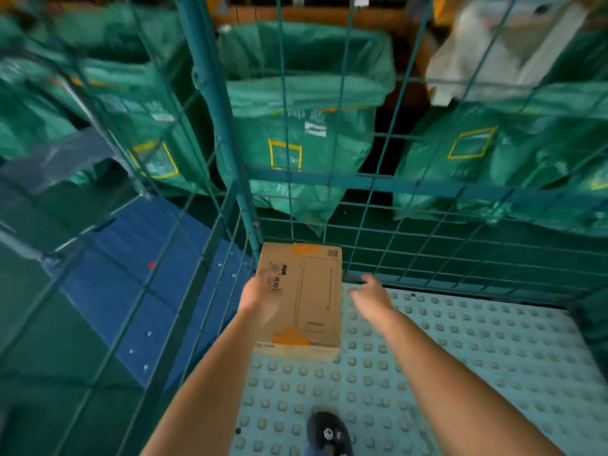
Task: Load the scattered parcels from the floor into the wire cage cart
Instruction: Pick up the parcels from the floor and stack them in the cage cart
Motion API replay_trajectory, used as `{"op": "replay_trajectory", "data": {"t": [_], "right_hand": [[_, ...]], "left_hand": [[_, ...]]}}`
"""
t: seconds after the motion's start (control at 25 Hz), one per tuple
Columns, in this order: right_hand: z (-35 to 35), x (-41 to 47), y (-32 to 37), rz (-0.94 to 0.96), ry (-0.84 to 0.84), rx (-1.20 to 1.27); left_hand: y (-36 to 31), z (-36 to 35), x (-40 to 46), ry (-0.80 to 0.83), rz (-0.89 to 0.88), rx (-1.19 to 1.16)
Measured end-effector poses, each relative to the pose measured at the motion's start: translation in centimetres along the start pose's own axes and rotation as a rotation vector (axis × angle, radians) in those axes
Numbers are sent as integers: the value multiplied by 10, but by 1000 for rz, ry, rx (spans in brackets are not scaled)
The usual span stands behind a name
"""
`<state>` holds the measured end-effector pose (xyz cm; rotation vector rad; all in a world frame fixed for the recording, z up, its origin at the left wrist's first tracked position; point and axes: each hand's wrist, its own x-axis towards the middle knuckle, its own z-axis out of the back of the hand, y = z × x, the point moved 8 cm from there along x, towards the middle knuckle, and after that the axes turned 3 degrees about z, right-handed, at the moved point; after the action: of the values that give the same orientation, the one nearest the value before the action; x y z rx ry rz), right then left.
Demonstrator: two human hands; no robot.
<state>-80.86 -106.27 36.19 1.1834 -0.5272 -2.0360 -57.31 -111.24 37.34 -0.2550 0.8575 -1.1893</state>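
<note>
One flat brown cardboard parcel with orange tape (301,299) lies on the pale studded floor of the teal wire cage cart (444,350), tucked into its far left corner against the mesh. Our left hand (260,299) rests on the parcel's left edge; motion blur hides whether the fingers curl round it. Our right hand (370,296) hovers just beside the parcel, fingers loose, holding nothing. To finish well, we would press the box square against both walls. Plenty of studded floor lies free to the right, and a dark shoe (329,434) stands near us.
</note>
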Motion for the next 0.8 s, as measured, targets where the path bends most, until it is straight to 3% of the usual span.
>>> {"op": "replay_trajectory", "data": {"t": [0.28, 0.52, 0.8], "right_hand": [[69, -188, 36, 142, -47, 52], [94, -318, 11, 202, -51, 83], [75, -375, -32, 253, 33, 33]], "left_hand": [[-38, 83, -174, -95, -90, 66], [-34, 108, -310, -142, -212, 64], [12, 83, -388, -71, -54, 24]]}}
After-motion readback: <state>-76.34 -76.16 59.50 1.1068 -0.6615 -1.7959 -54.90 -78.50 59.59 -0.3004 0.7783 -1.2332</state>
